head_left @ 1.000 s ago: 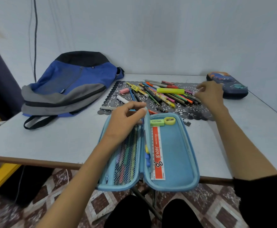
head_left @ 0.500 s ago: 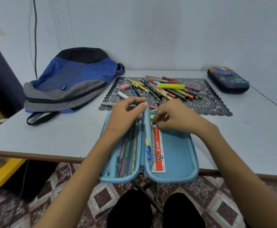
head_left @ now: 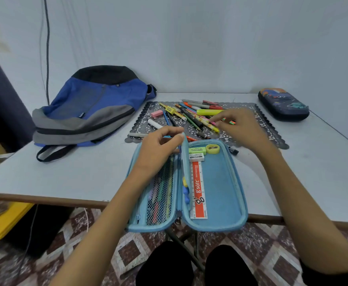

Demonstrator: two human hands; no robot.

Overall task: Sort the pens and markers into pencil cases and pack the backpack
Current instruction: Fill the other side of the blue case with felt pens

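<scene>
The blue pencil case (head_left: 222,182) lies open, holding a ruler (head_left: 197,190) and erasers (head_left: 197,150). The left hand (head_left: 158,149) pinches its divider (head_left: 185,159). The right hand (head_left: 241,125) is blurred and its grip cannot be told.

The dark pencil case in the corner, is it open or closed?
Closed. The dark pencil case lies flat with its halves together; no inside shows.

Left grip (head_left: 158,149) sits knuckles-up, forearm angled inward, thumb and forefinger pinching the pencil case flap (head_left: 185,155). Right grip (head_left: 240,126) reaches forward on an extended arm, fingers bent downward, too blurred to tell any hold.
</scene>
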